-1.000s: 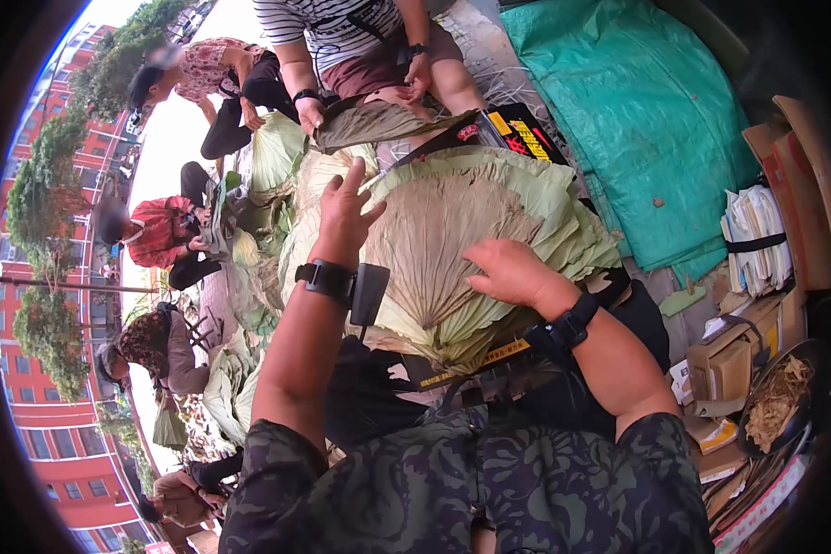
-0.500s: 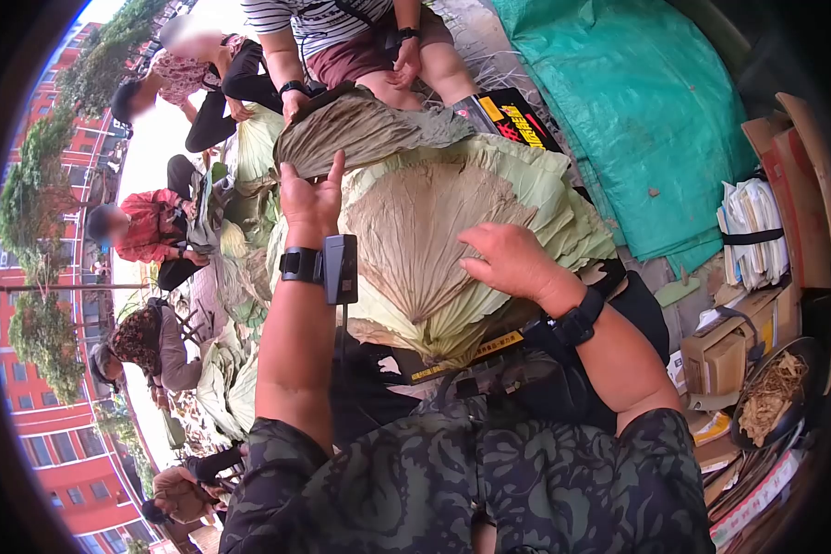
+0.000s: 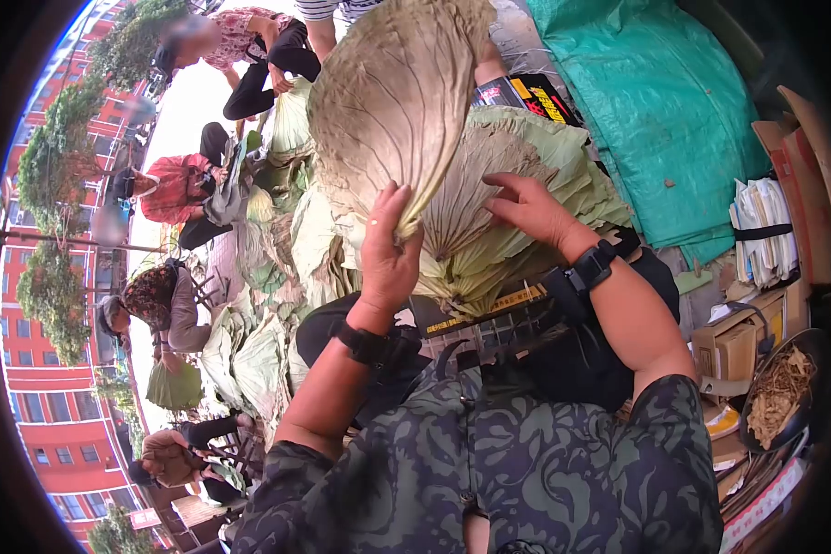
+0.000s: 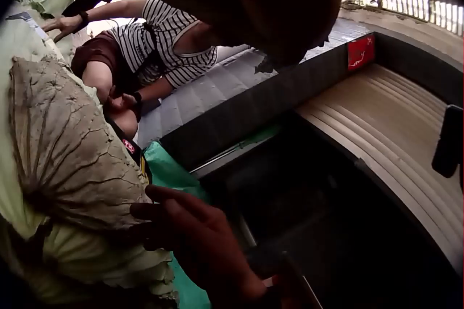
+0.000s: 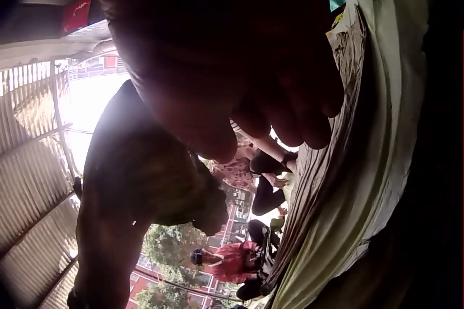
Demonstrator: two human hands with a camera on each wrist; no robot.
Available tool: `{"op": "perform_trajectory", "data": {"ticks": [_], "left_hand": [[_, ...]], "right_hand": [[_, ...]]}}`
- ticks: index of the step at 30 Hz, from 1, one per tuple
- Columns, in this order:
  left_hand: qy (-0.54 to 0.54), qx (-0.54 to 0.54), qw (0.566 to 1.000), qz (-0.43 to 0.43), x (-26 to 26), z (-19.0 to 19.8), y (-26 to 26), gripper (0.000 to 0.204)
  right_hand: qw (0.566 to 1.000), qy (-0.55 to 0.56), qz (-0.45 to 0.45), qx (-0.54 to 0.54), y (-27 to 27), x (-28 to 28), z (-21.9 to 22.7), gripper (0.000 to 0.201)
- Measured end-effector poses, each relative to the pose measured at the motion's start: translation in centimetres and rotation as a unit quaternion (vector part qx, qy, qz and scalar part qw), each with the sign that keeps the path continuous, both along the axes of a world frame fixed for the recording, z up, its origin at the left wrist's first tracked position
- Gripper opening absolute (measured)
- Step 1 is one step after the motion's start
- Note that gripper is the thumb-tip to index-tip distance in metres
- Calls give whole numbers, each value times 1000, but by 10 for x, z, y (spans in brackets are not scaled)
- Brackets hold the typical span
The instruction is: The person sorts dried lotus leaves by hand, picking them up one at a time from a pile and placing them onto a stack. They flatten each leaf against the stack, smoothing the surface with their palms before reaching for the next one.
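Note:
In the head view, my left hand (image 3: pixel 390 254) pinches the narrow stem end of a big dried brown leaf (image 3: pixel 388 102), which fans upward from the fingers. Below and right of it lies a stack of large leaves (image 3: pixel 563 175), pale green with a brown one on top. My right hand (image 3: pixel 534 217) hovers at or touches the stack's right part, fingers loosely bent and holding nothing; contact is unclear. The left wrist view shows the stack (image 4: pixel 72 149) with the right hand (image 4: pixel 199 240) beside it. The right wrist view has the right hand (image 5: pixel 225 55) dark in front, near the leaves' edge (image 5: pixel 384 128).
A green tarp (image 3: pixel 656 138) spreads at the upper right, with cardboard boxes (image 3: pixel 739 346) and a dark pan of dry scraps (image 3: pixel 785 392) at the right. More leaves (image 3: pixel 254 355) lie at the left, near several seated people. A black box (image 3: pixel 549 100) is beyond the stack.
My left hand has taken hold of a brown leaf that the person opposite was holding and brought it nearer, over the stack's left part. The right hand remains by the stack.

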State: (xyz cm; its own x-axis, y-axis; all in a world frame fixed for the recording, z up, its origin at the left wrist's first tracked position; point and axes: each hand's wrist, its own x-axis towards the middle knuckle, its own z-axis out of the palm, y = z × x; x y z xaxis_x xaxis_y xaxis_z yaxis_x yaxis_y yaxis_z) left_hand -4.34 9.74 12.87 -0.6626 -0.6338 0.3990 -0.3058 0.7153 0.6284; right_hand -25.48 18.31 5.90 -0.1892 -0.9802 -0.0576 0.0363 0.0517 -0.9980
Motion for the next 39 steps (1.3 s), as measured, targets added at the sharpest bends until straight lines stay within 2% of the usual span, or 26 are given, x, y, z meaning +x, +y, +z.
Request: {"op": "perform_trajectory", "data": {"ticks": [1,2,4,6,8,10,12,13,15,16,18,19,21,25,27,28,30,31,32,34,35,36,38,39], "left_hand": [[-79,-14,997,-4,5,-12,10,46],[-109,20,994,-17,10,-28,17,46],[-159,80,983,-36,14,-44,33,46],[-201,24,978,-48,18,-49,41,50],[-191,8,980,-46,17,-47,42,52],[-183,-11,982,-41,17,-44,43,54],[-201,-60,977,-36,14,-42,45,59],[-203,-61,977,-35,13,-46,45,59],[-224,3,973,-50,12,-56,46,64],[-225,4,973,-50,13,-58,47,64],[-277,-28,960,-40,13,-61,49,67],[-277,-10,960,-39,14,-61,48,68],[-311,-1,950,-30,11,-53,50,68],[-358,13,933,-16,10,-43,54,70],[-364,1,931,-15,10,-44,55,71],[-372,-12,928,-17,11,-45,55,73],[-365,-19,931,-20,13,-47,53,75],[-360,-26,932,-30,13,-47,53,77],[-358,-25,933,-27,13,-47,53,77],[-359,-26,932,-48,13,-42,54,77],[-360,-23,932,-44,14,-43,53,77],[-349,-24,935,-51,16,-44,51,73],[-339,-23,939,-53,19,-46,44,71],[-298,12,953,-45,20,-46,41,67]], "right_hand": [[997,-75,-5,22,5,-1,10,52],[997,-73,-6,22,7,0,11,52],[960,-270,-52,41,9,0,10,63],[954,-288,-66,44,11,1,5,69],[963,-243,-108,47,9,3,-3,73],[959,-246,-127,54,6,4,-7,69],[967,-184,-175,-16,-4,3,-20,54],[967,-186,-174,-16,-7,2,-21,54],[977,-58,-203,-28,-11,-1,-24,38],[977,-59,-204,-27,-11,-3,-26,38],[966,125,-226,-8,-9,-6,-29,31],[966,125,-227,-6,-7,-8,-31,31],[952,210,-221,13,-5,-11,-30,29],[956,206,-207,41,2,-14,-20,25],[922,309,-230,38,4,-15,-13,24],[922,311,-226,34,4,-14,-7,24],[897,354,-266,12,9,-5,5,26],[902,358,-239,-34,12,3,6,32],[902,360,-237,-36,13,10,7,32],[839,479,-143,-215,13,24,5,36],[840,509,-76,-172,13,29,-8,42],[841,507,-73,-173,14,29,-15,42],[857,506,93,-30,15,28,-26,45],[849,523,62,-41,17,29,-26,46]]}}
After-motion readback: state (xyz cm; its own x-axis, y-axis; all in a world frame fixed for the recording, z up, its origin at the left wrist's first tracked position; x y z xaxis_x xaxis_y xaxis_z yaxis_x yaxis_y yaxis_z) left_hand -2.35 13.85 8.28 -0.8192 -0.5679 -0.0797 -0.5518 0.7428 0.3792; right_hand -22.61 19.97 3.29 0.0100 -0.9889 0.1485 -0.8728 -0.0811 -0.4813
